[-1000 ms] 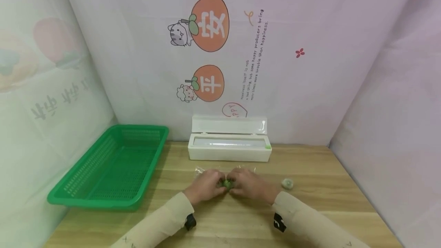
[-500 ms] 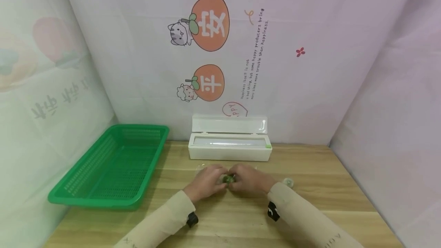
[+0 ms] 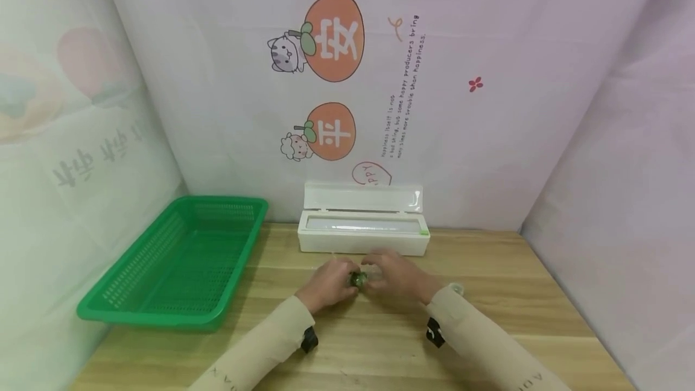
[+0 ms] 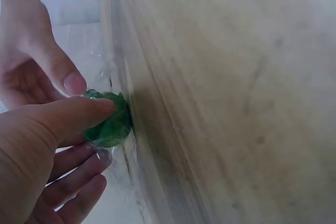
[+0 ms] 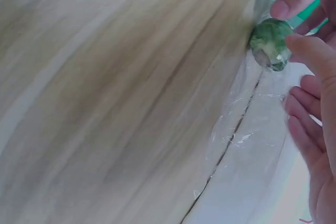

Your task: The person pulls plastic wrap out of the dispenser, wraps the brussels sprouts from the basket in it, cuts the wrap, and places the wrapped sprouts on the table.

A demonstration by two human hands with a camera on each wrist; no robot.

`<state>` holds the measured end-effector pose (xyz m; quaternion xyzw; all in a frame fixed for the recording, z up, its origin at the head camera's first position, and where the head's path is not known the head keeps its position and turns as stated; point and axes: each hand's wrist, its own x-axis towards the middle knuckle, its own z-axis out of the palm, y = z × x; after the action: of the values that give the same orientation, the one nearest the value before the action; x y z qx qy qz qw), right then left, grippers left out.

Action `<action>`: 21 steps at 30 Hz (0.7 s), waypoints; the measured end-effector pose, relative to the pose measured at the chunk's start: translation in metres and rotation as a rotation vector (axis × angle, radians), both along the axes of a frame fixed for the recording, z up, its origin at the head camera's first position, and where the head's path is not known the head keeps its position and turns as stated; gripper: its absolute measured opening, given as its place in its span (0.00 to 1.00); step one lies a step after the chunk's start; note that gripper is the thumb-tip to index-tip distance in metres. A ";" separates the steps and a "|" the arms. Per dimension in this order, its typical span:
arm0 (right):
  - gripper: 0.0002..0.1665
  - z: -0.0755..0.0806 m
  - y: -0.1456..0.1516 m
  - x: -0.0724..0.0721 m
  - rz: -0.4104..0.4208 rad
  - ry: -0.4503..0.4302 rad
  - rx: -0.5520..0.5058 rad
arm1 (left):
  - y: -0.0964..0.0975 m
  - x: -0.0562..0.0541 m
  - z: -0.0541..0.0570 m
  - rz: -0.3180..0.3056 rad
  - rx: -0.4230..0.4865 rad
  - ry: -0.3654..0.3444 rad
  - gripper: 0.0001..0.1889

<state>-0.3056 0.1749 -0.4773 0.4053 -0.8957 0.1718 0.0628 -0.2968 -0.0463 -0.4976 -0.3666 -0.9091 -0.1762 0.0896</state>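
A Brussels sprout [image 5: 270, 44], green and leafy with a pale stem end, lies in clear cling film [image 5: 252, 124] on the wooden table. My left hand [image 3: 329, 284] holds it, thumb [image 4: 97, 107] across its top and fingers below. The right hand [image 3: 399, 276] is just to the right of the sprout, its fingers apart and loosely bent. In the right wrist view its thumb [image 5: 310, 51] overlaps the sprout's edge; whether it touches cannot be told. The film spreads beneath both hands.
A white cling film dispenser [image 3: 364, 242] with its lid raised stands against the back wall. To the left sits a green plastic basket [image 3: 203, 318]. A small pale wrapped ball [image 3: 457, 288] lies beyond the right sleeve, partly hidden.
Earlier both hands met around the sprout. Now my right hand has drawn slightly away to the right with its fingers spreading, while the left hand stays on the sprout.
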 end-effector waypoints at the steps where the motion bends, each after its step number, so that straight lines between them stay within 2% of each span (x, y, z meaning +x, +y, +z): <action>1: 0.23 0.000 0.000 0.000 0.009 0.023 -0.005 | 0.000 -0.002 0.000 0.003 0.009 -0.015 0.14; 4: 0.22 -0.002 0.000 0.001 0.018 0.041 0.002 | 0.002 -0.006 0.002 0.008 0.025 -0.059 0.12; 7: 0.20 -0.009 -0.002 0.001 0.005 -0.011 -0.003 | 0.003 -0.009 0.001 0.008 0.042 -0.106 0.12; 11: 0.16 -0.017 -0.006 -0.001 -0.016 -0.071 -0.041 | 0.003 -0.010 0.001 0.004 0.055 -0.133 0.11; 17: 0.11 -0.019 -0.009 -0.004 -0.021 -0.126 -0.088 | 0.001 -0.011 0.001 0.004 0.037 -0.085 0.14; 21: 0.09 -0.018 -0.009 -0.008 -0.009 -0.135 -0.080 | 0.000 -0.014 0.001 0.001 0.017 -0.044 0.13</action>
<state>-0.3139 0.1661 -0.4957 0.3860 -0.8921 0.2340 0.0191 -0.3112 -0.0464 -0.4965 -0.3613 -0.9096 -0.1919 0.0729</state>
